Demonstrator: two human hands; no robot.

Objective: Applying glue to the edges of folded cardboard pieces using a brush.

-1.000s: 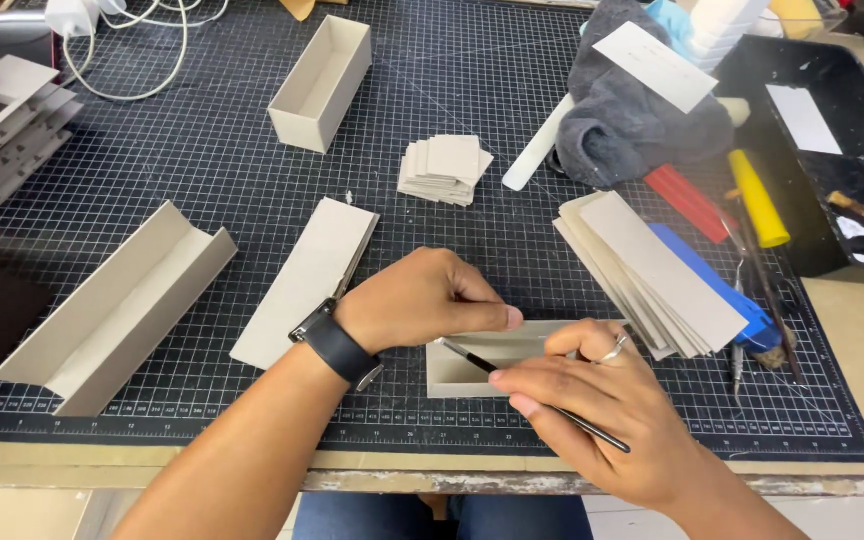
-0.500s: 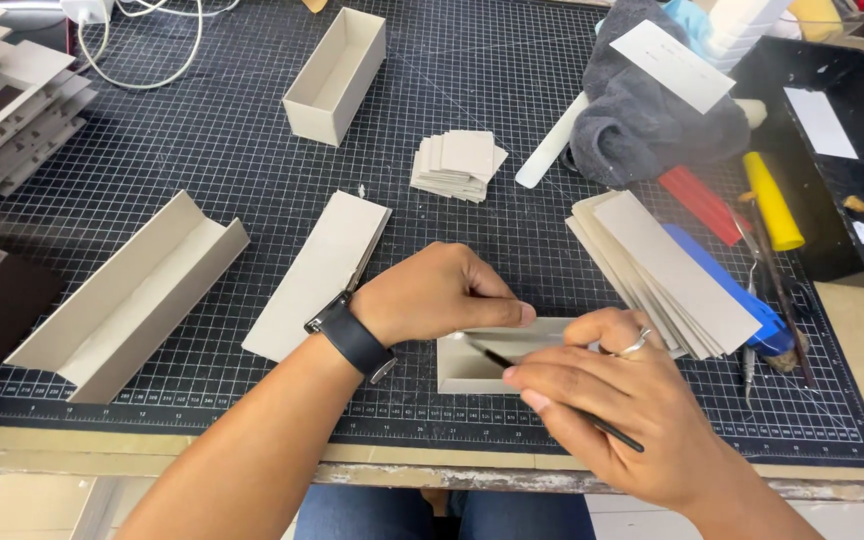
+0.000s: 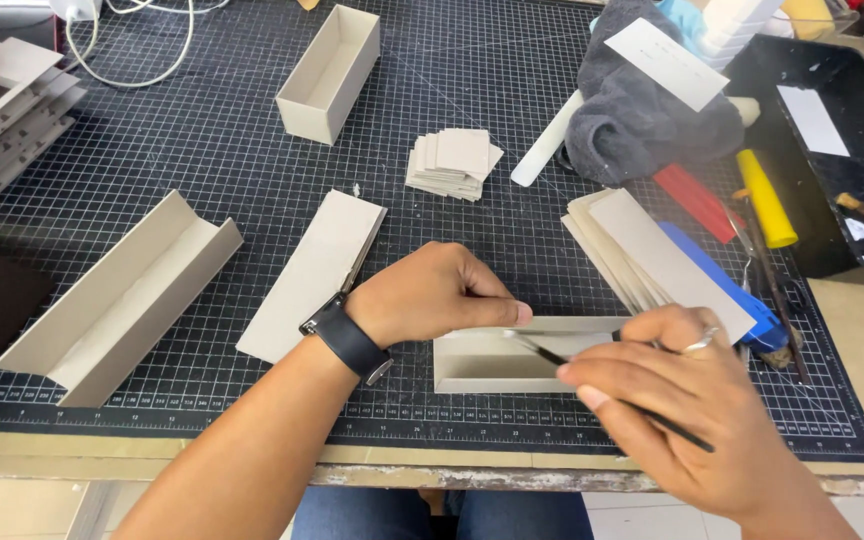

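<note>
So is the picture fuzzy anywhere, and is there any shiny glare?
Head view: even, soft light, hardly any shadows; the cutting mat and its grid look sharp. The right hand and thin black tool look slightly smeared; the left hand is crisp. Faint shine only on the black tray. The grid lines bend a little toward the edges.
</note>
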